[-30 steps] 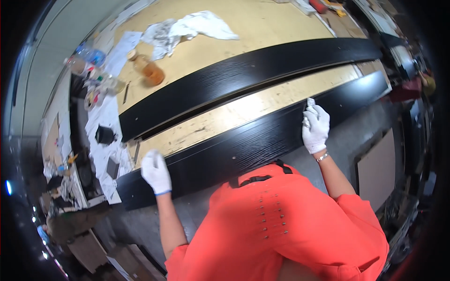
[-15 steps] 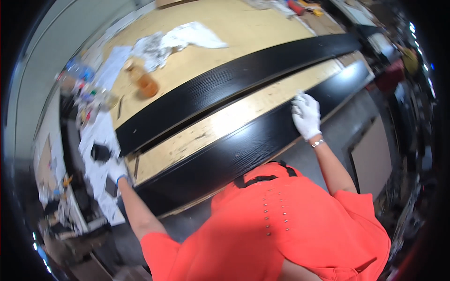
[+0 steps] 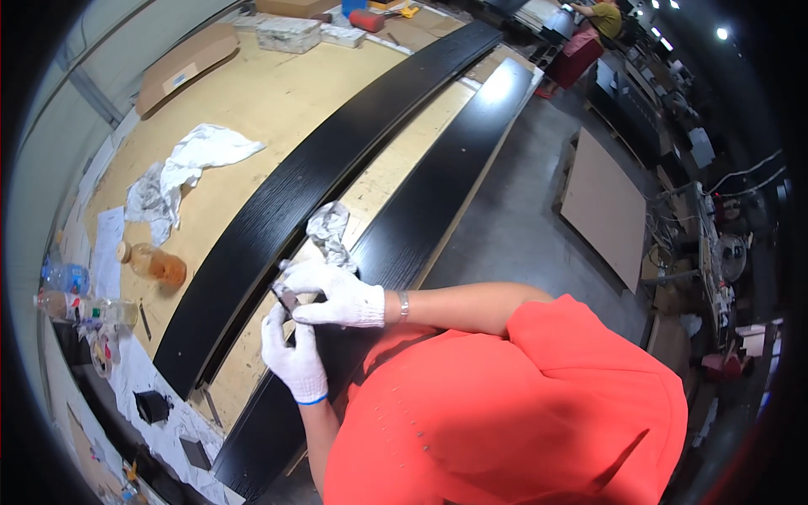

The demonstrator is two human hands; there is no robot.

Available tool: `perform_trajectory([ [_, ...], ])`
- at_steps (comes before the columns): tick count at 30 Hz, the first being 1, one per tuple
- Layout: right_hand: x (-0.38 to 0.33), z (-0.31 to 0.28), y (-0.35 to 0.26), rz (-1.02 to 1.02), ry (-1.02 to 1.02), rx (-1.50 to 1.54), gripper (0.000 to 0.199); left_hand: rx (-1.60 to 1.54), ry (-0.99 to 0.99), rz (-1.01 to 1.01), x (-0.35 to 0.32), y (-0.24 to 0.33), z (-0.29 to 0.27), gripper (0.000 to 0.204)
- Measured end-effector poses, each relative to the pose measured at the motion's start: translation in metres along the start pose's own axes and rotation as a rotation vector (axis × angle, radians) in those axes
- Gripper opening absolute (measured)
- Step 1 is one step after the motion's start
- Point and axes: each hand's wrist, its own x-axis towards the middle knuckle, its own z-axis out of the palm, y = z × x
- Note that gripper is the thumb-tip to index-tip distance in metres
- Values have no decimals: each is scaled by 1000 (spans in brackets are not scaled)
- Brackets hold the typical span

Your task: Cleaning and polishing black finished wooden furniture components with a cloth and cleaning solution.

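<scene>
Workshop clutter ringed a long plywood workbench (image 3: 278,93) on which two long black wood-grain boards lay side by side, the far board (image 3: 286,210) separated from the near board (image 3: 421,210) by a strip of bare plywood. Over the near board, close to the person's body, both hands in white knit gloves met. The right hand (image 3: 337,295) was curled round a crumpled grey rag (image 3: 330,231), part of which trailed onto the plywood strip, and its fingertips pinched a small dark object (image 3: 288,300). What that object was could not be told; it was too small and mostly hidden. The left hand (image 3: 293,353) was cupped under it, fingers closed on its lower end.

As a judgement, the main risk lay in the shared grip: knit gloves gave little feel, so the small piece might slip and drop onto the black finish, marking it, or fall into the gap between the boards. The trailing rag might drag dust or residue across the near board. Further left, an amber-filled jar (image 3: 156,265) and plastic bottles (image 3: 80,295) stood near the bench edge, beside a white crumpled cloth (image 3: 189,164); a careless elbow or a shifted board could have tipped them.
</scene>
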Motion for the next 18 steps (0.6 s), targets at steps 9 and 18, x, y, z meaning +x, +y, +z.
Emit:
perform_trajectory([
  [9, -43, -114, 14, 457, 512, 389, 17, 384, -321, 387, 82, -33, 70, 38],
  [18, -67, -188, 43, 296, 675, -373, 27, -123, -520, -270, 96, -65, 79, 23],
])
